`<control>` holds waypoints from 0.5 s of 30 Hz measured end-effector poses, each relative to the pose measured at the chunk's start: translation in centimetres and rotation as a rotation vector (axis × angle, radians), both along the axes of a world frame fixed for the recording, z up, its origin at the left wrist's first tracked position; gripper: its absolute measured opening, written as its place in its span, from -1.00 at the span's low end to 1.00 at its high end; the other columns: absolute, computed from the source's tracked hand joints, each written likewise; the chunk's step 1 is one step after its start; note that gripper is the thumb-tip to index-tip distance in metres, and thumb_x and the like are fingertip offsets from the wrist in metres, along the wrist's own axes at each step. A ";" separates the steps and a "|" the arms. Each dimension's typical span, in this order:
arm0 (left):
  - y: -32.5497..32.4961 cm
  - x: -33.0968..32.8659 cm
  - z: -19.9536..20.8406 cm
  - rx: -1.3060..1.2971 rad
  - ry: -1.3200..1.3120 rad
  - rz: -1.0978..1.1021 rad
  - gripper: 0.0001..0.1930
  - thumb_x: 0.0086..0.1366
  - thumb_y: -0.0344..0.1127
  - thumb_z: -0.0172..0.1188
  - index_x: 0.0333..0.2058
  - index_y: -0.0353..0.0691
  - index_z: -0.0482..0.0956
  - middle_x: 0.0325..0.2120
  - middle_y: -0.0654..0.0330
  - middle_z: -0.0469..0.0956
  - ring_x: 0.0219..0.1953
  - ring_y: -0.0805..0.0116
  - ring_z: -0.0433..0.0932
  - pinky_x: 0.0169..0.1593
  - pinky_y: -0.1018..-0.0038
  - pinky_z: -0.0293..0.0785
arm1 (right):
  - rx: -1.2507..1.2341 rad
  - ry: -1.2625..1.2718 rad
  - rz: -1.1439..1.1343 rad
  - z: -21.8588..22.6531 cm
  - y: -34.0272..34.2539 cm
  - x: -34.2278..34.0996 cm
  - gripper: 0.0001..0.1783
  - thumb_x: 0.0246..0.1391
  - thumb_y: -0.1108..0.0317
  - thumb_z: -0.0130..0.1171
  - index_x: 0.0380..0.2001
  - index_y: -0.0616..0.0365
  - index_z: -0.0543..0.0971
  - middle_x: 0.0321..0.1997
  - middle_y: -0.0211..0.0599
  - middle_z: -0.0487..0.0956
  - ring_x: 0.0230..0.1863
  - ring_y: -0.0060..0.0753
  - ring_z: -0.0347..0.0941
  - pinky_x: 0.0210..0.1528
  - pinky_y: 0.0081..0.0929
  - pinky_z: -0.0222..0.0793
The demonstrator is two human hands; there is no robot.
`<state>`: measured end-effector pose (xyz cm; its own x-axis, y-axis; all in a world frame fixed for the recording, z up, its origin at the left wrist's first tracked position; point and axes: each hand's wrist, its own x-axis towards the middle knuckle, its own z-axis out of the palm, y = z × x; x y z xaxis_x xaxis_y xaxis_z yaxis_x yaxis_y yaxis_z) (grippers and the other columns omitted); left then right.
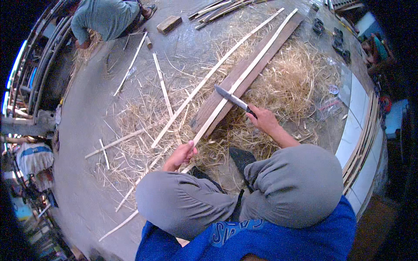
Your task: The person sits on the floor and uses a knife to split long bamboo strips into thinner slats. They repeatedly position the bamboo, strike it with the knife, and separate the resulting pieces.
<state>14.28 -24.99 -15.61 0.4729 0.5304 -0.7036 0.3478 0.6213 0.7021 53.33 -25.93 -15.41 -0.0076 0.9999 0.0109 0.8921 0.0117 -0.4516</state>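
Observation:
My left hand (182,155) is closed around the near end of a long pale bamboo strip (247,72). That strip lies lengthwise along a brown wooden plank (272,51) which slants away to the far right. In my right hand (264,119) is a knife (231,97) with a dark handle and a broad grey blade. The blade lies across the strip, about midway along the plank; whether its edge bites into the strip I cannot tell. A second long pale strip (217,65) runs beside the plank on its left.
Curly shavings (287,82) heap right of the plank and spread around it. Loose strips (162,82) lie on the grey floor to the left. A wooden block (169,24), a bundle of sticks (222,11) and a crouching person (104,19) are at the back. Long strips (363,139) rest on white tiles.

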 end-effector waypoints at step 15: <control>-1.0 -1.4 -1.7 0.215 0.155 -0.037 -0.47 0.38 0.12 -0.09 -0.43 -0.27 0.55 -0.69 0.30 0.44 -0.70 0.56 0.32 -0.62 0.51 0.21 | -0.179 0.037 0.227 1.4 0.7 -0.3 -0.57 0.14 -0.04 0.02 -0.22 0.12 0.52 -0.34 0.01 0.59 -0.29 0.11 0.53 -0.24 -0.03 0.44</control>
